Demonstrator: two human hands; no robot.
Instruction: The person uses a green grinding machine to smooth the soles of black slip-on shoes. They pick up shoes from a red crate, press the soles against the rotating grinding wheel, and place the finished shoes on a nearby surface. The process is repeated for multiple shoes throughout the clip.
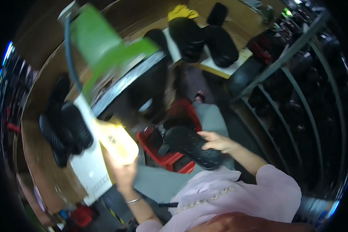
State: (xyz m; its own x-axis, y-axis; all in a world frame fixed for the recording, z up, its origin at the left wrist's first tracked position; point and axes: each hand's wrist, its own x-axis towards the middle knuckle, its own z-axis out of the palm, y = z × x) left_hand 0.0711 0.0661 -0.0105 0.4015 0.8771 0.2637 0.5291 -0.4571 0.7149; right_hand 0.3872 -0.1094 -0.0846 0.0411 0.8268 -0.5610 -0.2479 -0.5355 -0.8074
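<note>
Cardboard-Lined Workstation: Sole Held at the Lap, Brush Clear of It

Cardboard panels (52, 170) line the station around a green machine (96, 42); a metal rack (286, 58) stands at right. The black shoe sole (191, 145) lies above the lap, beside a red plastic crate (152, 150).

Right hand (220, 143): thumb and fingers pinch the near end of the sole. Left hand (123, 170): fingers wrap the lower end of a yellow block, apparently a brush (120, 143), apart from the sole. Motion blur and glare hide finger detail.

Progress: pale specks mark the sole's upper face, so work on this piece appears unfinished. Other black soles stand in a left group (67, 127) and a right group (203, 40), near yellow gloves (181, 12). Which group is finished and which is pending cannot be determined.
</note>
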